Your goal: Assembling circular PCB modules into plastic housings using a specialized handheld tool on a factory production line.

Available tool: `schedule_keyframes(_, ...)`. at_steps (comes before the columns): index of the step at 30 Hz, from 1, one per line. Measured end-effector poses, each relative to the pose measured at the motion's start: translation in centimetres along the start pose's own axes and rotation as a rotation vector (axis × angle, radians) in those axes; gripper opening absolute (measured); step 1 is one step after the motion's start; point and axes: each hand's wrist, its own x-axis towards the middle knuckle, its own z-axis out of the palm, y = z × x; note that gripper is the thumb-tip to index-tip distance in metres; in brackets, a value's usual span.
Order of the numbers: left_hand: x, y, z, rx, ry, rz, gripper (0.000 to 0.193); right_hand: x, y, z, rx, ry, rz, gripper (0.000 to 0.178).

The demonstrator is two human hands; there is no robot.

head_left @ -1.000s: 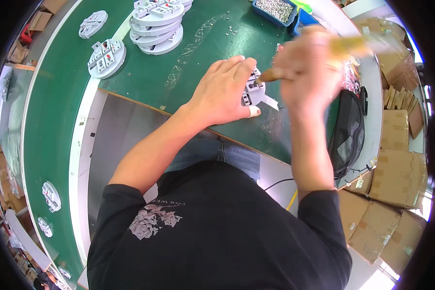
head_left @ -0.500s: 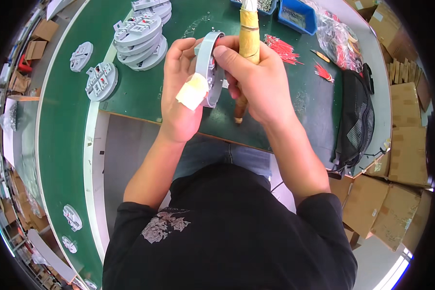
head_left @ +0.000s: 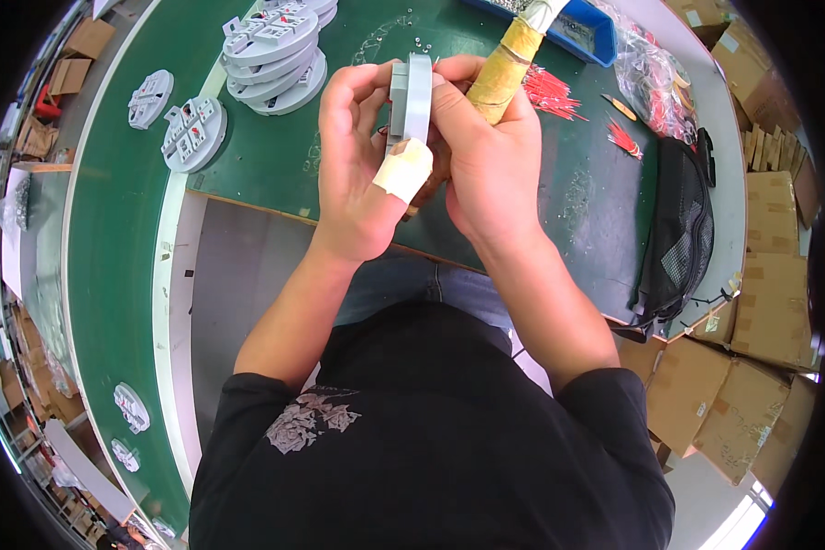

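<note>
Over the near edge of the bench, my left hand grips a round grey plastic housing held on edge. Pale tape wraps the left thumb, which presses the housing's lower side. My right hand is closed around a stick-like tool wrapped in yellow tape, its top leaning to the right. The right thumb and fingertips also touch the housing's right side. Hands and housing hide most of the tool's lower end, and the face of the housing toward my right hand is turned out of sight.
Stacked grey round housings stand at the back left. More lie on the green surface at the left. Behind my right hand are a blue bin, red wire pieces and a plastic bag. A black pouch lies at the right, near cardboard boxes.
The housing has turned, so its outer rim shows instead of its inside. My left hand has moved slightly right. The tool has tilted, its top swinging to the right.
</note>
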Motion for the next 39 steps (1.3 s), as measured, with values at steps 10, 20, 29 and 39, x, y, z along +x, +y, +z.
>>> schedule_keyframes(10, -0.1, 1.5, -0.6, -0.261, 0.090, -0.232, 0.066, -0.2, -1.6, -0.3, -0.055, -0.110, 0.048, 0.014)
schedule_keyframes(20, 0.9, 1.9, -0.6, -0.553, 0.129, -0.230, 0.061, -0.2, -2.9, -0.8, -0.718, -0.238, -0.199, 0.015)
schedule_keyframes(29, 1.6, 1.6, -1.6, -0.372, 0.029, -0.254, 0.057, 0.7, -3.6, -1.4, -0.747, -0.250, -0.224, 0.013)
schedule_keyframes(39, 2.3, 1.5, -1.4, -0.263, -0.056, -0.272, 0.057, 1.6, -4.1, -1.3, -0.656, -0.127, -0.098, 0.013)
